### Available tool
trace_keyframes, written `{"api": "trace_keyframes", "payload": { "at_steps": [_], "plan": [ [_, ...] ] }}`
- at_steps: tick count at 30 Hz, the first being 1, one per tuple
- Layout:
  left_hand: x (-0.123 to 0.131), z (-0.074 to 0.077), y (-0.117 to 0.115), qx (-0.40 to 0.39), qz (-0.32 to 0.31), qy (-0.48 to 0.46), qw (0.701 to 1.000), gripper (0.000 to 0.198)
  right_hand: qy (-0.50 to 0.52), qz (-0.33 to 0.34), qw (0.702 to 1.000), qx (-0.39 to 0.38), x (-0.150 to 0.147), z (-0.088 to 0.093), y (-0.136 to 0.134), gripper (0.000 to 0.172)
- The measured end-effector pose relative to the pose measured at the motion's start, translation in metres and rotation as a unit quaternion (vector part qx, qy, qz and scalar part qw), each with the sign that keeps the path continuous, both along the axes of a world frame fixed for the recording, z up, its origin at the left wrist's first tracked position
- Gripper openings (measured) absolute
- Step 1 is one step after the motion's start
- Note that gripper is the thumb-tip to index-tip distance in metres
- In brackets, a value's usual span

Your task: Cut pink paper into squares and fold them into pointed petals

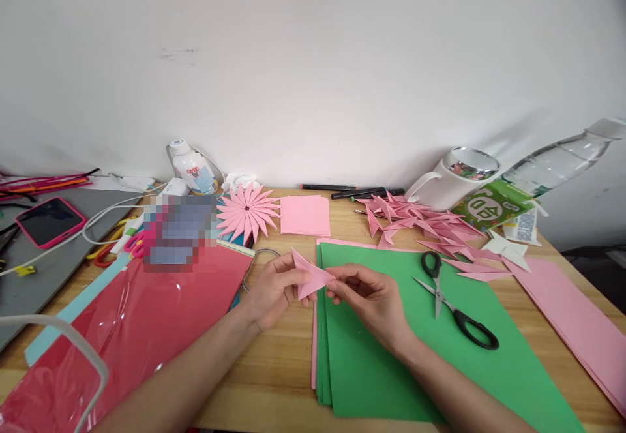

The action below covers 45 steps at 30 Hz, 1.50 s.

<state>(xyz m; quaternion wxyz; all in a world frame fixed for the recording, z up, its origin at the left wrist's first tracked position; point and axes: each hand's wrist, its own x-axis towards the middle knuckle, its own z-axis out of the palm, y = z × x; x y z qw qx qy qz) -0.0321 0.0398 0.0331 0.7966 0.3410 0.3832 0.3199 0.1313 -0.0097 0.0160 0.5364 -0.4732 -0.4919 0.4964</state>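
Between my two hands is a small folded piece of pink paper point(309, 278), pointed at its corners. My left hand point(276, 288) pinches its left side, thumb in front and fingers behind. With thumb and fingertips, my right hand point(369, 293) grips its right point. Just beyond lies a stack of pink paper squares point(305, 215). To its left a pink paper pinwheel-like rosette point(247, 209) stands with many points. A pile of folded pink paper pieces point(430, 224) spreads at the back right. Below my right hand are green paper sheets point(391, 374), with open black-handled scissors point(439, 296) on top.
A white mug point(452, 175), a clear plastic bottle point(562, 156) and a green box point(493, 205) stand at the back right. Red plastic-wrapped paper point(147, 328) lies left, near a phone point(51, 222) and a white bottle point(194, 167). Pink strips point(577, 322) lie right.
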Motion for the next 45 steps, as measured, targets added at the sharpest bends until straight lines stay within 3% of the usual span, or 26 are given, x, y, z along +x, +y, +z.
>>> {"api": "trace_keyframes", "payload": {
  "at_steps": [6, 16, 23, 27, 30, 36, 39, 42, 45],
  "plan": [
    [-0.001, 0.001, 0.001, -0.048, -0.008, -0.03, 0.998, 0.015, -0.012, -0.007, 0.999, 0.038, 0.001, 0.002, -0.002, 0.012],
    [0.0, 0.001, 0.001, -0.04, -0.006, -0.021, 0.999, 0.015, 0.024, 0.041, 0.999, -0.013, 0.0, 0.003, -0.002, 0.017],
    [-0.003, 0.0, 0.003, -0.1, -0.013, -0.021, 0.995, 0.013, -0.02, 0.063, 0.997, 0.046, 0.002, 0.003, -0.003, 0.007],
    [-0.004, 0.0, 0.003, -0.091, -0.027, -0.03, 0.995, 0.012, -0.069, 0.069, 0.99, 0.097, 0.004, 0.007, -0.003, 0.009],
    [-0.004, 0.003, 0.002, -0.025, -0.046, -0.027, 0.998, 0.011, -0.017, 0.088, 0.995, 0.034, 0.005, 0.009, -0.001, 0.009],
    [0.0, 0.005, -0.004, 0.106, -0.078, 0.039, 0.99, 0.009, 0.064, 0.11, 0.98, -0.154, 0.006, 0.011, 0.006, 0.033],
    [0.002, 0.0, -0.007, 0.136, -0.084, 0.076, 0.984, 0.015, 0.055, 0.131, 0.972, -0.188, 0.006, 0.009, 0.007, 0.035],
    [0.004, -0.004, -0.008, 0.145, -0.055, 0.083, 0.984, 0.026, 0.068, 0.133, 0.964, -0.218, 0.007, 0.007, 0.008, 0.036],
    [0.004, -0.006, -0.008, 0.145, -0.027, 0.09, 0.985, 0.024, 0.096, 0.127, 0.96, -0.232, 0.008, 0.006, 0.009, 0.036]
  ]
}}
